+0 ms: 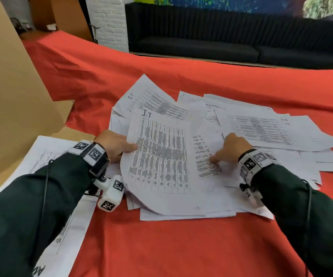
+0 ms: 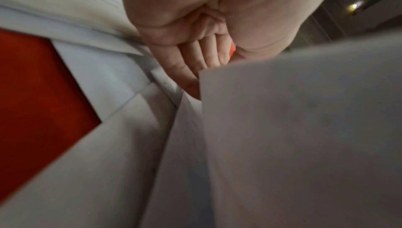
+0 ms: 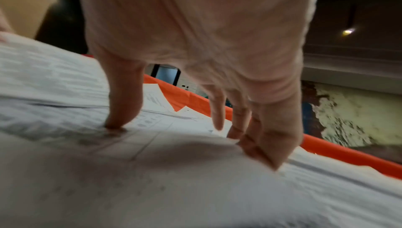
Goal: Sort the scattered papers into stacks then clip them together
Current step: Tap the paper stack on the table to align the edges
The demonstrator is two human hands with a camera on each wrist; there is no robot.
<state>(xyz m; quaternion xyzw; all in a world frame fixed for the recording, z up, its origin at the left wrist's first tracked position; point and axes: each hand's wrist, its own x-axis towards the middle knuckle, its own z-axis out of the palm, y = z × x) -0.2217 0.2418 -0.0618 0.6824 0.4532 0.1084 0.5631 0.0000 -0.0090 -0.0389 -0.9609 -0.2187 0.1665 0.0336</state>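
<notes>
on red cloth (image 1: 161, 246): l hand (image 1: 115, 145) grips sheet (image 1: 159, 156), r hand (image 1: 231, 148) presses pile (image 1: 261, 132).

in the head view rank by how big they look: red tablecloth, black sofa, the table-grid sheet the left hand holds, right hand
1. red tablecloth
2. black sofa, though it stands farther off
3. table-grid sheet, held by the left hand
4. right hand

place: lounge-like room, exact kind unclear | top of frame: long black ribbed upholstered sofa (image 1: 231, 37), colourful painted mural (image 1: 211, 3) above it | upper left: white-painted brick pillar (image 1: 109, 21), tall brown cardboard sheets (image 1: 11, 86) | centre: red cloth-covered table (image 1: 161, 246) strewn with white printed papers (image 1: 181, 156)
</notes>
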